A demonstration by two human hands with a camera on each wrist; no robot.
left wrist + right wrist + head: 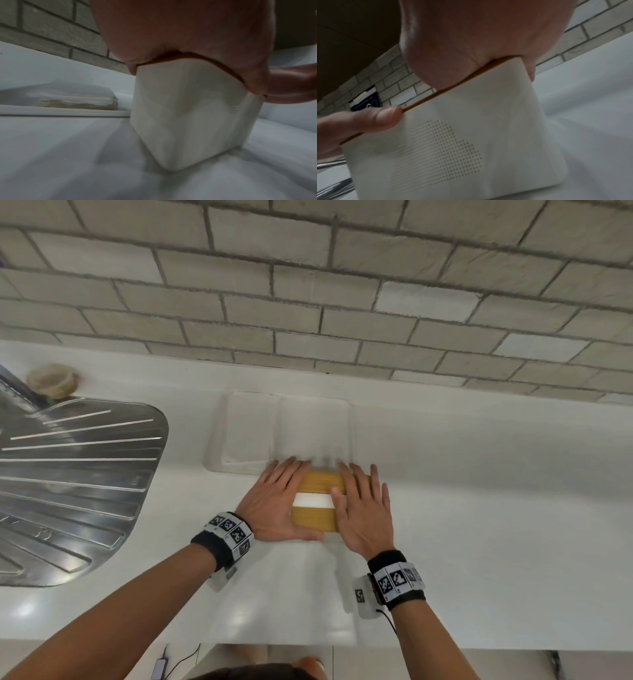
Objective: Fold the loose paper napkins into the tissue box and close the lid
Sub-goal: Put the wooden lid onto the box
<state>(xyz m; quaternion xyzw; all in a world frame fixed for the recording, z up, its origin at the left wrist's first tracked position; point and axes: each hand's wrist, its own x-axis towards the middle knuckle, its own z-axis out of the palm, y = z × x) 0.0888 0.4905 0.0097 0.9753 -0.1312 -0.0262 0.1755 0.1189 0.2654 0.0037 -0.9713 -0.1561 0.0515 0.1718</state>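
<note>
The tissue box stands mid-counter, its bamboo lid down on top, with a white strip showing in the lid's slot. My left hand lies flat on the lid's left half and my right hand on its right half, fingers straight and pointing at the wall. In the left wrist view my palm presses on the white box body. In the right wrist view the thumb touches the lid's brown edge above the dotted box side. A loose white napkin lies flat in front of the box.
Behind the box, a clear tray holds stacked folded napkins, also seen as a pile of napkins in the left wrist view. A steel sink drainboard and a round tan object are at the left. A brick wall backs the counter.
</note>
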